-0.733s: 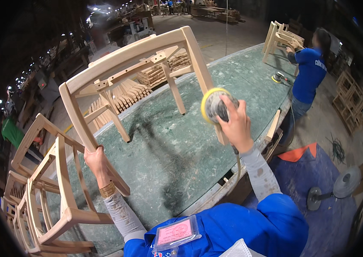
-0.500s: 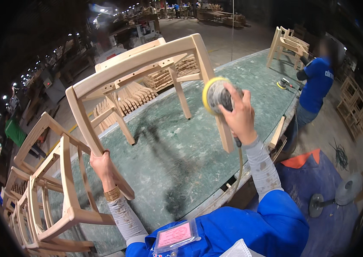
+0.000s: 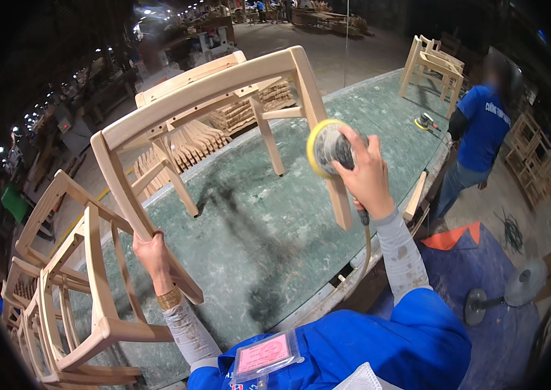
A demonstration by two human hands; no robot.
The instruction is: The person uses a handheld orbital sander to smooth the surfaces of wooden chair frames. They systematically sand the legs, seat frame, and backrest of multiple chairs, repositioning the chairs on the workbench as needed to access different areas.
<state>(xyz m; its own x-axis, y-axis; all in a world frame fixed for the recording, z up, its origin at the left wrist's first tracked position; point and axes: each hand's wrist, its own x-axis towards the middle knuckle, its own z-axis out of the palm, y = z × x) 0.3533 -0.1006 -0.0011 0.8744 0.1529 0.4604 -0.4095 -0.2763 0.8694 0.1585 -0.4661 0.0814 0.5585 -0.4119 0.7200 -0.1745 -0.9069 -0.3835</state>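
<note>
A pale wooden chair frame (image 3: 188,107) stands tilted on the green tabletop (image 3: 243,234) before me. My left hand (image 3: 152,255) is wrapped round its near left leg, low down. In my right hand (image 3: 368,170) is a round orbital sander (image 3: 332,148) with a yellow-edged pad, my fingers curled over its grey body. The pad is turned toward the frame's right leg (image 3: 310,97) and overlaps it in view; whether they touch I cannot tell. A hose (image 3: 368,250) runs down from the sander.
More chair frames (image 3: 96,279) crowd the left side. Stacked curved wooden parts (image 3: 191,146) lie beyond the table. A co-worker in blue (image 3: 480,130) stands at the right, near another chair frame (image 3: 431,68) and a second sander (image 3: 425,121). A fan (image 3: 526,283) is at the lower right.
My view has shifted slightly. Both hands keep their grips, the sander staying beside the right leg. The co-worker's arm has come down from the far chair frame.
</note>
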